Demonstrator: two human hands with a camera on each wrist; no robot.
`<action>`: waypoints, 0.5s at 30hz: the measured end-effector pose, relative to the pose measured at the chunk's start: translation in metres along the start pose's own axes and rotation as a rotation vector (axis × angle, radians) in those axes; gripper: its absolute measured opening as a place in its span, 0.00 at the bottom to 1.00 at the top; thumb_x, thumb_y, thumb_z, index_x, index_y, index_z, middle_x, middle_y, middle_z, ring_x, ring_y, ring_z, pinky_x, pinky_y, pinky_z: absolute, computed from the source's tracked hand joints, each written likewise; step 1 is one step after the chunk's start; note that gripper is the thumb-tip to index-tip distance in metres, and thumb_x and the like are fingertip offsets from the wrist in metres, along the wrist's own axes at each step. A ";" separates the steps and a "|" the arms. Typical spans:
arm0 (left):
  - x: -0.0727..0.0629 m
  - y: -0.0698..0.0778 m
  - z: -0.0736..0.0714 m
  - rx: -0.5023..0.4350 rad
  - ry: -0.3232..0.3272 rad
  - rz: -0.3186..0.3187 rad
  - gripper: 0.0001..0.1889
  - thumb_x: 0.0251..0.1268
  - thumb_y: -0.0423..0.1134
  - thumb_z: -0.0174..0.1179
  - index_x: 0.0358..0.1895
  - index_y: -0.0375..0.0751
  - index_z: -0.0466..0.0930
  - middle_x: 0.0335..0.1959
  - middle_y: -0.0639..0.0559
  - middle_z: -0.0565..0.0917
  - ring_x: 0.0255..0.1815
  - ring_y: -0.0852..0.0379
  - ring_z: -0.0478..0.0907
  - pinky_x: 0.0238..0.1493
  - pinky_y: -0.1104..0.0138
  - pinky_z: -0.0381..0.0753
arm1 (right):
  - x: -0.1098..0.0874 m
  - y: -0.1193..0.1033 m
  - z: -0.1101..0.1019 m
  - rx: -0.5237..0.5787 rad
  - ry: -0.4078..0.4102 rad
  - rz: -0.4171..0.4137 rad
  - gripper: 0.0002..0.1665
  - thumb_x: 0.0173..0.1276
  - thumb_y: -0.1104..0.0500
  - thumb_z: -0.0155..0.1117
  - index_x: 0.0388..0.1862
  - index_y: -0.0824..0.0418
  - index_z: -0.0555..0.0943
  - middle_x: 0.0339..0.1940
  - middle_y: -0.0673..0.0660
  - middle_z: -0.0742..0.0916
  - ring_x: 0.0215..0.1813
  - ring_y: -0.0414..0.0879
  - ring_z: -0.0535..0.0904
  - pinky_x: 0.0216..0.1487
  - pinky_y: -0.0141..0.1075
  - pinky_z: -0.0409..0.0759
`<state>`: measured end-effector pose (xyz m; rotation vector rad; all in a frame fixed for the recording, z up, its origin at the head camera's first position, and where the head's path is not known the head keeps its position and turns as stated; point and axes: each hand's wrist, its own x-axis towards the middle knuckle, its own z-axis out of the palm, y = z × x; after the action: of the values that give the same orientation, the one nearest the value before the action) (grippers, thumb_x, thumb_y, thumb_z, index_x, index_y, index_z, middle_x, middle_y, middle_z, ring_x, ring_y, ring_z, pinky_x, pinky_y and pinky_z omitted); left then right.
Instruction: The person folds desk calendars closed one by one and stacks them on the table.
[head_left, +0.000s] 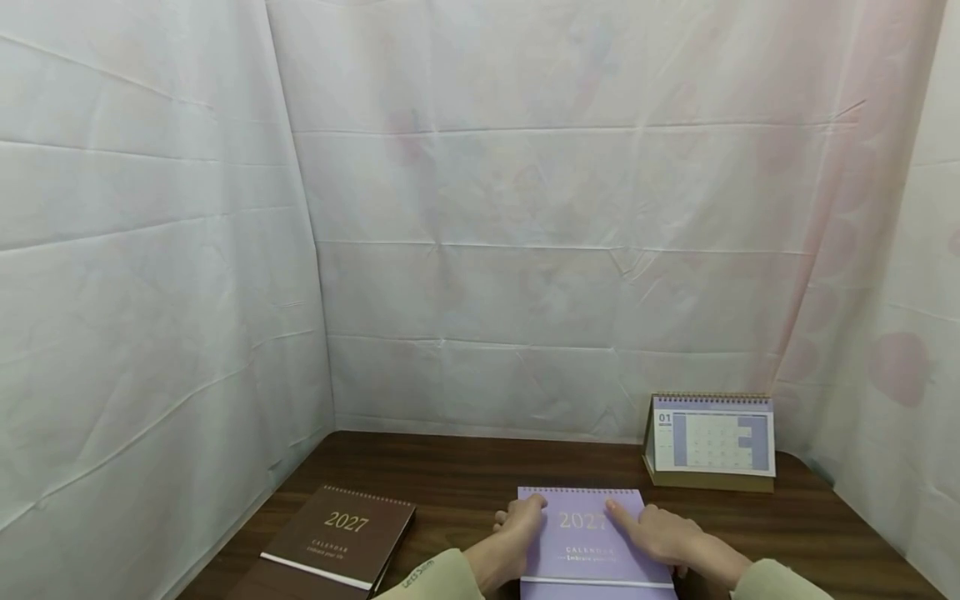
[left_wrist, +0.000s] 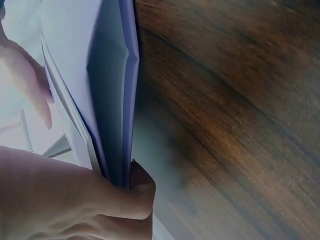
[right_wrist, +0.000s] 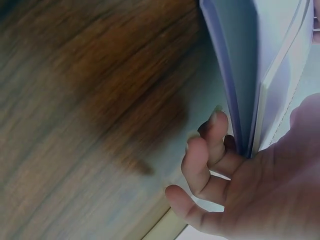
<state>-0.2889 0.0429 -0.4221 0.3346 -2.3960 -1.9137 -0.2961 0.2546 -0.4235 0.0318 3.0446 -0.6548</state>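
A purple 2027 desk calendar (head_left: 581,568) with a spiral along its far edge is held between two hands at the front of the table. On its left edge, my left hand (head_left: 516,537) grips with the thumb on the cover near the spiral. My right hand (head_left: 663,535) grips the opposite edge, its thumb lying on the cover beside the gold "2027". In the left wrist view the folded stand of the calendar (left_wrist: 131,75) shows a narrow wedge-shaped gap. The right wrist view has the curled fingers (right_wrist: 197,157) under the calendar's far end, above the wood.
To the left lies a brown 2027 calendar (head_left: 322,533) with a white band. A desk calendar (head_left: 708,442) stands upright at the back right, showing page 01. The dark wooden table (head_left: 465,467) ends at pale hanging sheets (head_left: 480,292) behind and on both sides.
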 end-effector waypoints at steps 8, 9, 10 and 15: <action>0.004 -0.004 0.001 -0.012 0.006 0.006 0.21 0.50 0.44 0.57 0.44 0.30 0.74 0.41 0.34 0.63 0.46 0.37 0.59 0.51 0.44 0.63 | 0.001 0.003 0.002 -0.082 -0.010 -0.014 0.56 0.68 0.24 0.33 0.42 0.78 0.77 0.32 0.66 0.84 0.18 0.53 0.76 0.19 0.44 0.73; 0.004 -0.004 0.001 -0.011 0.010 0.009 0.20 0.50 0.43 0.58 0.43 0.31 0.75 0.41 0.35 0.63 0.45 0.37 0.59 0.50 0.45 0.63 | 0.000 0.003 0.002 -0.091 -0.006 -0.019 0.55 0.68 0.24 0.33 0.41 0.77 0.77 0.32 0.65 0.84 0.18 0.53 0.76 0.20 0.45 0.72; 0.005 -0.005 0.002 -0.008 0.013 0.010 0.19 0.50 0.43 0.58 0.41 0.31 0.75 0.41 0.35 0.63 0.45 0.37 0.59 0.50 0.45 0.63 | 0.000 0.003 0.003 -0.103 -0.004 -0.025 0.54 0.68 0.24 0.33 0.40 0.76 0.78 0.31 0.64 0.84 0.19 0.53 0.77 0.22 0.45 0.72; 0.005 -0.006 0.003 0.022 0.022 0.007 0.17 0.48 0.41 0.58 0.39 0.31 0.76 0.41 0.33 0.62 0.46 0.35 0.58 0.51 0.45 0.63 | -0.001 0.003 0.005 -0.155 0.002 -0.031 0.51 0.69 0.25 0.34 0.36 0.71 0.81 0.33 0.63 0.85 0.29 0.54 0.79 0.31 0.48 0.71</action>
<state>-0.2935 0.0432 -0.4289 0.3458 -2.4030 -1.8717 -0.2949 0.2553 -0.4290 -0.0176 3.0927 -0.4191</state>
